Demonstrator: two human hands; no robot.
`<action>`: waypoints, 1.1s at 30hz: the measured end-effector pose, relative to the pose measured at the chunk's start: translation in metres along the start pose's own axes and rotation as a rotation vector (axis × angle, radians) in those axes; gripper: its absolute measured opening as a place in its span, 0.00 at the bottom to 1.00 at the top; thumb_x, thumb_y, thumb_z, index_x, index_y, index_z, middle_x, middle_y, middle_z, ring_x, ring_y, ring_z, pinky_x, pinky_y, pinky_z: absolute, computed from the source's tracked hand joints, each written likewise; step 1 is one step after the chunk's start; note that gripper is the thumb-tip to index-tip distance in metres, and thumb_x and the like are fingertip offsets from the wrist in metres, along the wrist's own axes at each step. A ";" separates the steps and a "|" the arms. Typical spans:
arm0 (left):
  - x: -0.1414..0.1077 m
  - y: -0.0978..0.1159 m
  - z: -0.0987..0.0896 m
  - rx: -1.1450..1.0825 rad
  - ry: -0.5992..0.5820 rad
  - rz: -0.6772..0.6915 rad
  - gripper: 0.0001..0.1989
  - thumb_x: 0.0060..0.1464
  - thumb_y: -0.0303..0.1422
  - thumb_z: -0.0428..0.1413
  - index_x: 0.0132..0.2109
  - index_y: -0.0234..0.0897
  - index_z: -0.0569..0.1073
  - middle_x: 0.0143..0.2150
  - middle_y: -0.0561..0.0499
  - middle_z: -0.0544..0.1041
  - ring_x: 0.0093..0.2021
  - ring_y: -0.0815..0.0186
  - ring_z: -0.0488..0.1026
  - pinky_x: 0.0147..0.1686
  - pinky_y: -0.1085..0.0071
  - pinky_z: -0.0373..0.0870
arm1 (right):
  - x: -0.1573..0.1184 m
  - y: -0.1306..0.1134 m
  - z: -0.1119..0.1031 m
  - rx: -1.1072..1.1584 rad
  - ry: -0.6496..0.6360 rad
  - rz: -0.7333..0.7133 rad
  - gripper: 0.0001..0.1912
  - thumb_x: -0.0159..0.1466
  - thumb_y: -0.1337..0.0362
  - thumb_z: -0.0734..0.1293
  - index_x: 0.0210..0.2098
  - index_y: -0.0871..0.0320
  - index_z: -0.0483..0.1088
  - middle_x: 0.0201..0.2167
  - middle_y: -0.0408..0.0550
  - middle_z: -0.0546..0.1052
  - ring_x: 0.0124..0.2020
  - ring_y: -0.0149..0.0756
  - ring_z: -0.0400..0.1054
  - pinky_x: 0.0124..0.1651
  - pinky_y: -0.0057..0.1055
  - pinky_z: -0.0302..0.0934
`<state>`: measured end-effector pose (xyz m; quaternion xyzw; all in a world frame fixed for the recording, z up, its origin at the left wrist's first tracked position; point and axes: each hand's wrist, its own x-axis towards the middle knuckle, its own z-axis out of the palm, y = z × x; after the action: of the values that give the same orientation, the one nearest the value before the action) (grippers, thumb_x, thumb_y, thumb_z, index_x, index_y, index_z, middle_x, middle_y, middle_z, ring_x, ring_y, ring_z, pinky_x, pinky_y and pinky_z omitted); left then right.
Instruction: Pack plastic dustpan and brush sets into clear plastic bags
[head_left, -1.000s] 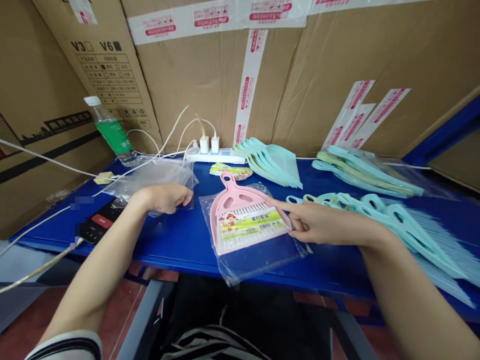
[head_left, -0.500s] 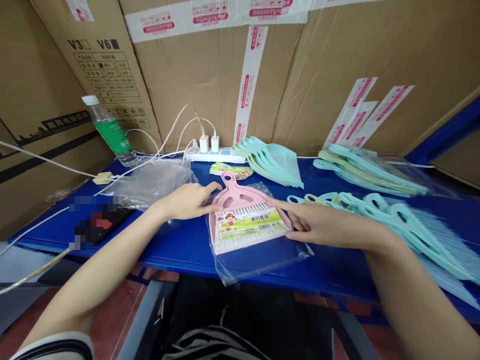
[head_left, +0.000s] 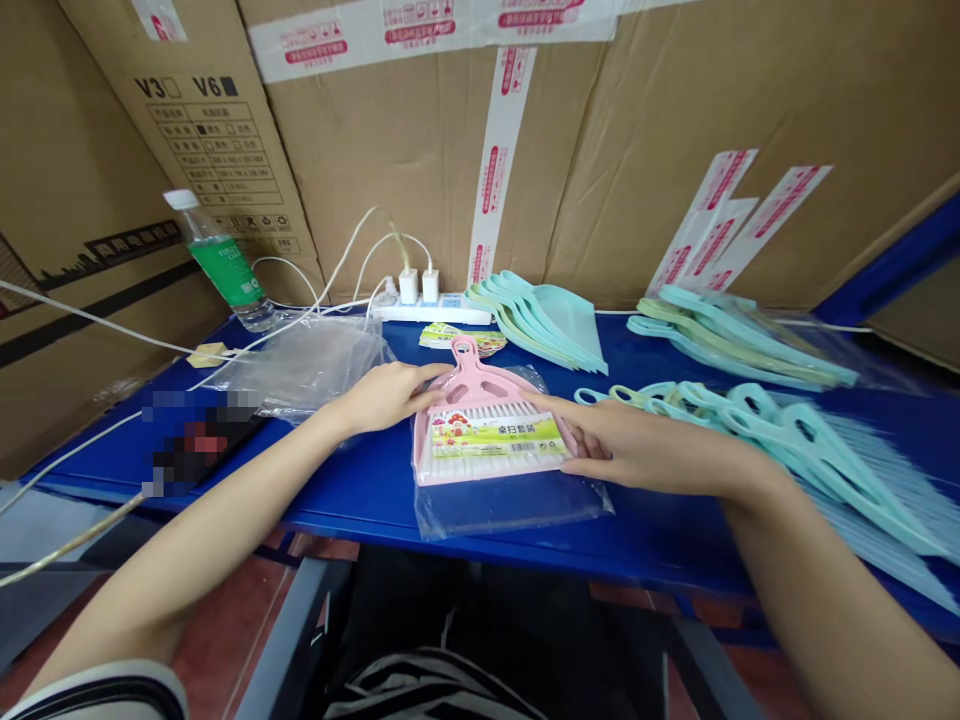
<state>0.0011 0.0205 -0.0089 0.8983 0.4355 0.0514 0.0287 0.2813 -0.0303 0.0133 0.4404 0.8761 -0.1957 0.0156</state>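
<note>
Head view: the left hand (head_left: pixel 386 397) lies open, its fingers (head_left: pixel 427 388) loosely together, with the fingertips against the left edge of a pink plastic dustpan (head_left: pixel 480 385), not clamped on it. The dustpan sits between both hands, inside a clear plastic bag (head_left: pixel 510 510), with a small brush's white bristles (head_left: pixel 480 465) and a yellow-green label (head_left: pixel 495 437) across its lower half. The right hand (head_left: pixel 637 450) is also open: its index finger (head_left: pixel 559 408) stretches over the dustpan's right side, apart from the other fingers (head_left: pixel 589 465), which curl near the label's right end. Beyond the left fingertips lies a crumpled empty plastic bag (head_left: pixel 300 370) on the blue table (head_left: pixel 660 545). Ahead of the fingers stand a stack of teal dustpans (head_left: pixel 547 325) and a white power strip (head_left: pixel 427 312). Past the right fingers, teal brushes (head_left: pixel 817 450) lie in overlapping rows.
</note>
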 end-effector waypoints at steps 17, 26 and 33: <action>-0.003 0.014 -0.002 0.169 0.064 -0.213 0.18 0.65 0.37 0.40 0.42 0.35 0.73 0.43 0.42 0.73 0.46 0.55 0.73 0.44 0.60 0.72 | 0.000 0.002 0.004 0.029 0.057 0.005 0.45 0.60 0.61 0.59 0.72 0.65 0.37 0.22 0.44 0.72 0.26 0.39 0.65 0.30 0.31 0.59; -0.001 0.010 0.003 -0.119 0.103 -0.198 0.06 0.60 0.31 0.43 0.42 0.38 0.62 0.35 0.47 0.73 0.35 0.60 0.73 0.37 0.62 0.68 | 0.001 0.006 0.004 0.005 0.019 0.021 0.39 0.60 0.61 0.60 0.70 0.63 0.49 0.28 0.47 0.75 0.31 0.40 0.67 0.33 0.31 0.60; 0.007 -0.001 0.013 -0.343 0.277 -0.133 0.07 0.58 0.30 0.46 0.45 0.39 0.59 0.38 0.49 0.73 0.32 0.66 0.72 0.33 0.69 0.67 | 0.004 0.001 0.005 -0.016 0.000 0.084 0.38 0.61 0.65 0.59 0.70 0.65 0.48 0.24 0.44 0.75 0.25 0.37 0.65 0.29 0.29 0.57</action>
<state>0.0059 0.0263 -0.0211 0.8340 0.4784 0.2456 0.1240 0.2787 -0.0282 0.0072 0.4766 0.8584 -0.1880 0.0272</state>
